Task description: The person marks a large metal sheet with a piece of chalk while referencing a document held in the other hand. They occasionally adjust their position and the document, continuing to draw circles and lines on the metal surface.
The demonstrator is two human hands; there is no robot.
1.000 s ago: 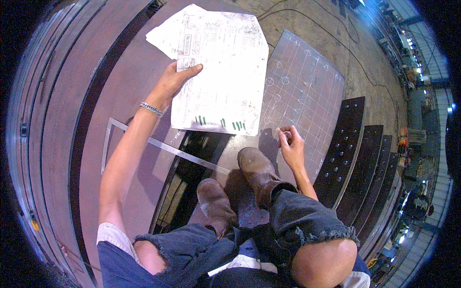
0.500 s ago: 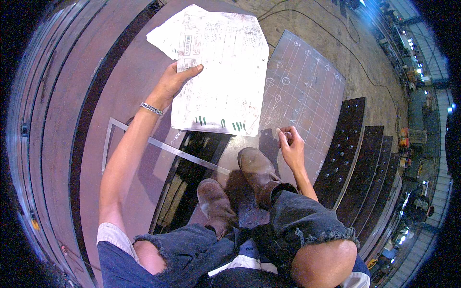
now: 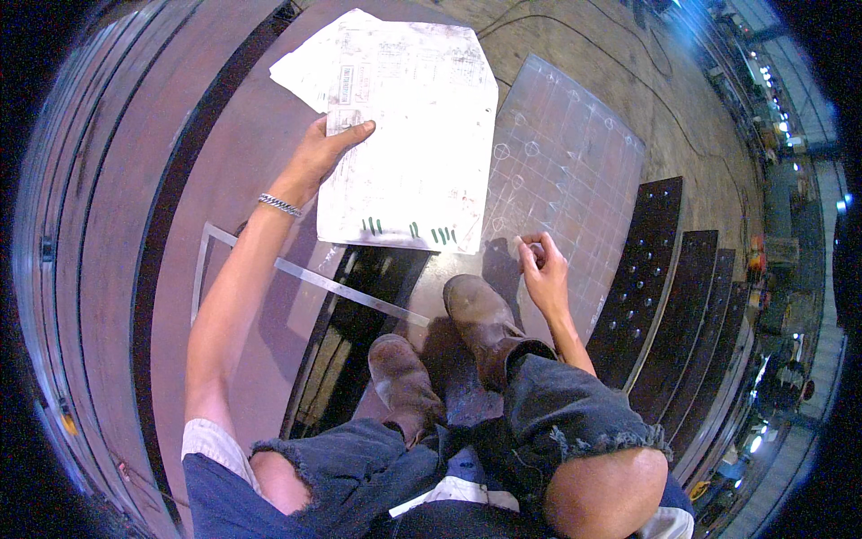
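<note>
My left hand (image 3: 316, 160) is closed on a sheaf of white drawing sheets (image 3: 409, 153), its thumb lying on the top face. The sheets carry printed drawings and several green strokes along the lower edge. My right hand (image 3: 545, 268) is closed in a pinch above a grey metal plate (image 3: 575, 198). A small pale tip shows at its fingertips, too small to name. White grid lines and circled marks are drawn across that plate. The sheets hide part of the plate's left side.
A metal carpenter's square (image 3: 341, 289) lies across the left plate and a dark gap beside my boots (image 3: 476, 310). Dark plates with drilled holes (image 3: 642, 278) stand in a row at the right. Long steel edges (image 3: 171, 180) run along the left. Cables (image 3: 620, 72) trail over the far floor.
The sheets have shifted very slightly left with my left hand. My right hand stays in nearly the same place, still pinched.
</note>
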